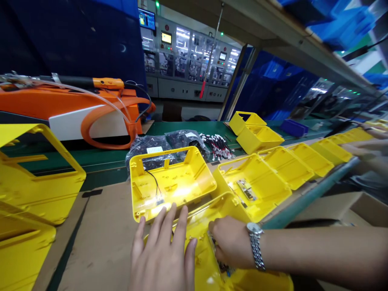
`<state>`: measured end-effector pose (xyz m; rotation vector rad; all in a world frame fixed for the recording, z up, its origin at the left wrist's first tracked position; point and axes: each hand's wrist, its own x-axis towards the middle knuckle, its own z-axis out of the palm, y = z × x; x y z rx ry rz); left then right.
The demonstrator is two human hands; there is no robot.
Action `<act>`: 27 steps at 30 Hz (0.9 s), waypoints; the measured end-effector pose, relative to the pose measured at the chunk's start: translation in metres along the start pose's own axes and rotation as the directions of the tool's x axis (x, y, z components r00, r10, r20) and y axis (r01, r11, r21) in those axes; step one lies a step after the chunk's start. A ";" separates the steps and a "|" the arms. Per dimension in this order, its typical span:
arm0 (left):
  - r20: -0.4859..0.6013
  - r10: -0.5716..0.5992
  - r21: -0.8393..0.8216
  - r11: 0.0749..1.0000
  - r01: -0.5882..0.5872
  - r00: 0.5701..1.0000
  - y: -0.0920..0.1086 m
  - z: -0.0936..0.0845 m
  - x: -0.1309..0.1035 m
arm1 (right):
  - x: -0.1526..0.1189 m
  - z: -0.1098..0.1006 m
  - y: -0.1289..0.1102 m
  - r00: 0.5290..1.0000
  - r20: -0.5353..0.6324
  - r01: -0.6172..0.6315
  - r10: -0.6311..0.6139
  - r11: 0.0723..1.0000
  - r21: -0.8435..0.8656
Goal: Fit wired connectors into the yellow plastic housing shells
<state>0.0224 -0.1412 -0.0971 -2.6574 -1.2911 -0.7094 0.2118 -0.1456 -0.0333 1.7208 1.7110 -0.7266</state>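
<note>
Shell [209,258] lengthwise toward lower right

Count, head view:
- open yellow shells in the row: first [171,182], second [253,184], third [286,165], fourth [312,157], fifth [335,150], plus more at far right, blurred, cannot count
- 1 yellow shell under the hands [209,258]
- 2 yellow housings stacked at back [256,131]
- 2 yellow frames at left [36,178]
- 2 black bags of parts [151,151]
- 1 white-tipped wire bundle [218,146]
- 1 orange machine [69,109]
- 1 wristwatch [254,230]

A glossy yellow plastic housing [212,242] lies open-side up, apparently on the brown cardboard sheet.
</note>
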 end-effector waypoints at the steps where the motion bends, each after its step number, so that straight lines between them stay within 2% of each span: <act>1: 0.003 0.003 0.001 1.000 -0.003 1.000 0.000 0.000 0.000 | 0.000 0.000 -0.001 1.000 -0.002 0.005 -0.005 1.000 -0.005; 6: 0.003 0.000 -0.015 1.000 0.000 1.000 0.000 0.000 0.001 | 0.000 0.001 0.000 1.000 0.018 0.014 -0.013 0.999 -0.046; 9: -0.009 0.003 -0.031 1.000 -0.003 1.000 0.001 0.000 0.001 | 0.001 0.007 0.004 0.998 -0.010 0.064 -0.066 0.992 -0.107; 14: -0.001 0.005 -0.040 0.999 -0.005 1.000 0.002 -0.001 0.002 | 0.008 0.036 0.012 0.977 -0.071 0.160 -0.202 0.910 -0.383; 17: -0.027 0.019 -0.018 1.000 -0.019 0.999 0.001 -0.001 0.003 | 0.002 0.046 0.016 0.937 -0.191 0.173 -0.294 0.862 -0.476; 20: -0.034 0.039 0.009 0.999 -0.039 0.999 0.001 -0.002 0.003 | -0.024 0.034 0.029 0.909 -0.314 0.151 -0.275 0.918 -0.366; 23: -0.020 0.001 0.000 1.000 -0.001 1.000 0.004 -0.003 0.004 | -0.063 0.008 0.056 0.890 -0.425 0.134 -0.166 0.986 -0.104; 25: -0.006 -0.022 -0.005 1.000 0.022 1.000 0.005 -0.002 0.004 | -0.085 -0.003 0.077 0.847 -0.517 0.177 -0.125 0.983 0.052; 27: -0.005 -0.010 0.011 1.000 0.010 1.000 0.006 -0.001 0.003 | -0.095 -0.001 0.090 0.821 -0.553 0.243 -0.139 0.963 0.119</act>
